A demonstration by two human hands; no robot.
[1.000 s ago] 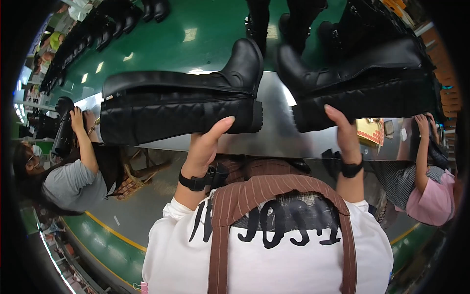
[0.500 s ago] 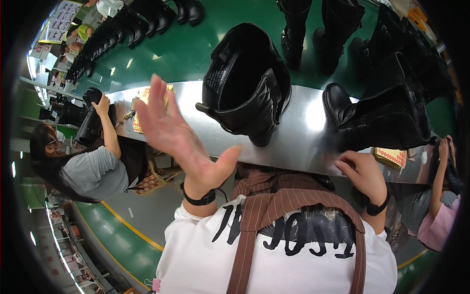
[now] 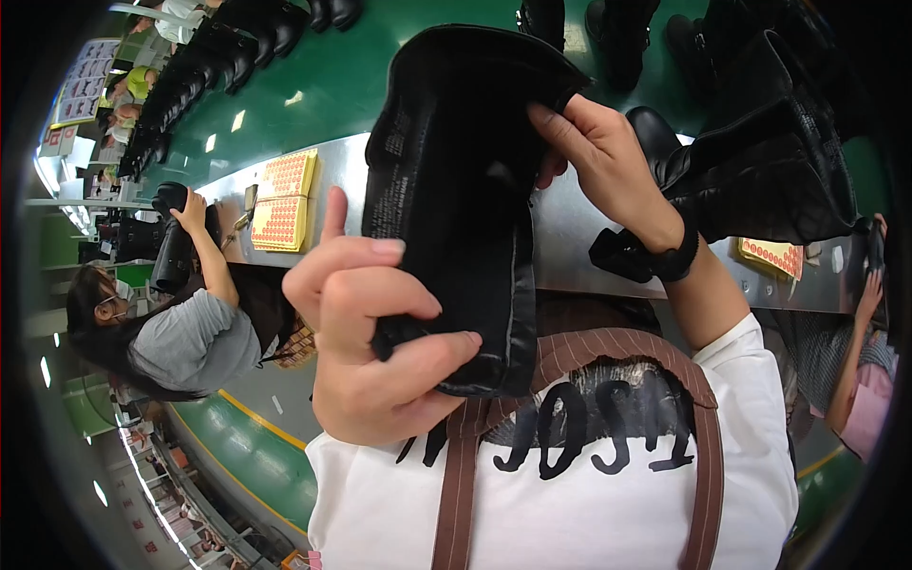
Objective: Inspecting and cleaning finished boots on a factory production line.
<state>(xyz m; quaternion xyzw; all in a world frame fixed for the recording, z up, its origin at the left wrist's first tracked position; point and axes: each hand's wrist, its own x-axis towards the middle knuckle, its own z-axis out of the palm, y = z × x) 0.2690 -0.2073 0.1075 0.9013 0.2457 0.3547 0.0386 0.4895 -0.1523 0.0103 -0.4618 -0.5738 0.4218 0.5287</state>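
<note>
A tall black boot (image 3: 451, 180) stands in front of my chest with its wide shaft opening turned up toward me. The dark lining shows, with pale print along its left inner side. My left hand (image 3: 366, 347) is closed on the near edge of the opening, by a black pull tab, its index finger raised. On the right, my right hand (image 3: 617, 166) pinches the shaft's upper edge, thumb inside the opening. The boot's foot is hidden below the shaft. Right of my hand, another black boot (image 3: 760, 157) lies on its side on the metal table (image 3: 579, 252).
Yellow-edged sticker sheets (image 3: 283, 204) lie on the table at left, and more sticker sheets (image 3: 771, 255) at right. Co-workers sit on both sides, the left one (image 3: 195, 337) handling a boot. Rows of black boots (image 3: 223, 57) stand beyond on the green floor.
Both hands, apart from the boot earlier, have taken hold of its shaft. The boot's opening has come nearer and is pulled toward me.
</note>
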